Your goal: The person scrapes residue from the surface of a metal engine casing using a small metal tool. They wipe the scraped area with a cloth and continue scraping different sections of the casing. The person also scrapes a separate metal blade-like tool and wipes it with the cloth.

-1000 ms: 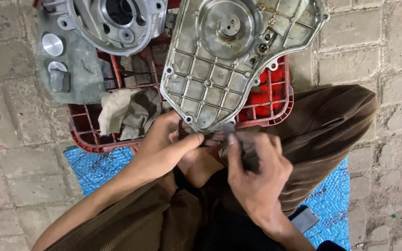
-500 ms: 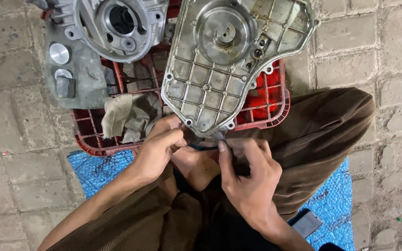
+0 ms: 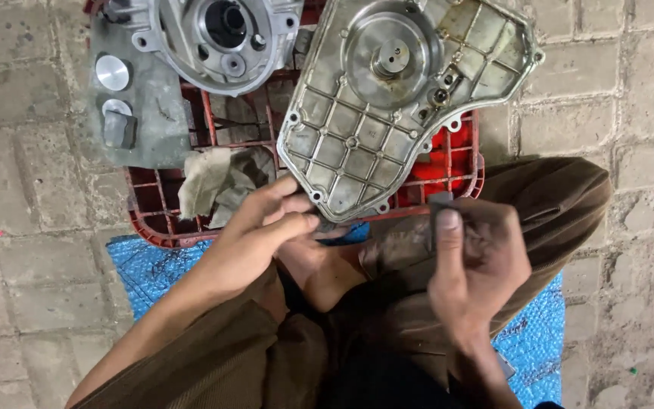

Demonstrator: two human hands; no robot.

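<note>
Looking down: a person sits on paving bricks, knees in brown trousers, both bare hands at work over the lap
Left hand (image 3: pixel 266 227): fingers curled together, tips pressed to the near lower edge of a grey cast metal engine cover (image 3: pixel 399 98); it seems to steady the rim, perhaps pinching something small there, too hidden to tell
Right hand (image 3: pixel 478 261): lifted just clear of the cover, thumb and fingers closed on a small dark grey piece (image 3: pixel 442 201), possibly abrasive paper or a gasket scrap
Cover: lies ribbed inner face up, tilted across a red plastic crate (image 3: pixel 459 163), its near corner overhanging towards the lap
Nearby: second round metal housing (image 3: pixel 225 34) at the crate's far left; crumpled pale rag (image 3: pixel 210 178) inside the crate; blue mat (image 3: pixel 153 265) under the legs
Doing it well: judged from the grip, keep the left hand bracing the rim so the overhanging cover cannot rock, and work the dark piece flat along the edge
</note>
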